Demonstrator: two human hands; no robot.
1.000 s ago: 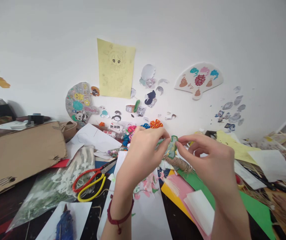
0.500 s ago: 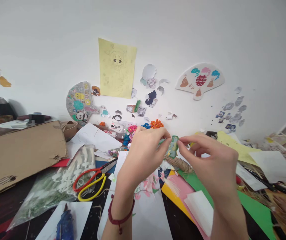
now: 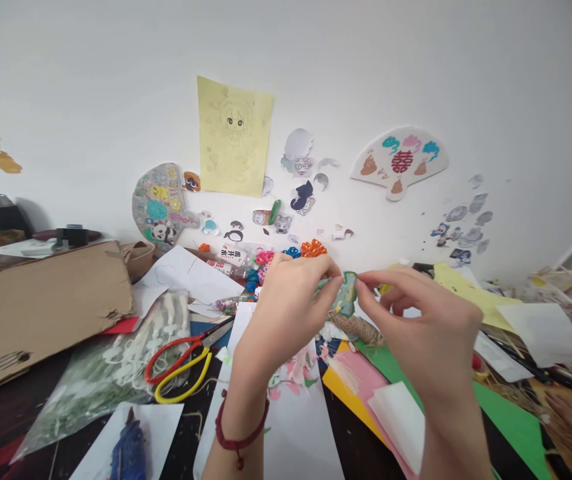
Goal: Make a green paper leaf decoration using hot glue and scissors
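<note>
Between my two hands, above the table, is a small flat craft piece [image 3: 349, 292] with a green edge and pale blue-green and yellow patches. My left hand [image 3: 296, 303] pinches its left side between thumb and forefinger and hides part of it. At its right edge, the thumb and forefinger of my right hand [image 3: 419, 317] are pinched together. Just below the piece lies a roll of brown twine [image 3: 361, 329]. Under my hands, pink and green paper scraps [image 3: 299, 375] are scattered on a white sheet [image 3: 302, 443].
Scissors [image 3: 181, 380] with red and yellow handles lie to the left, on a clear plastic bag [image 3: 61, 410]. A blue glue gun [image 3: 129, 450] rests on paper at the front. Cardboard [image 3: 41, 307] is at the left, green paper [image 3: 511, 420] at the right, the wall [image 3: 391, 60] behind.
My right hand has shifted very slightly to the right, and the craft piece has turned a little. My left hand stays almost in place.
</note>
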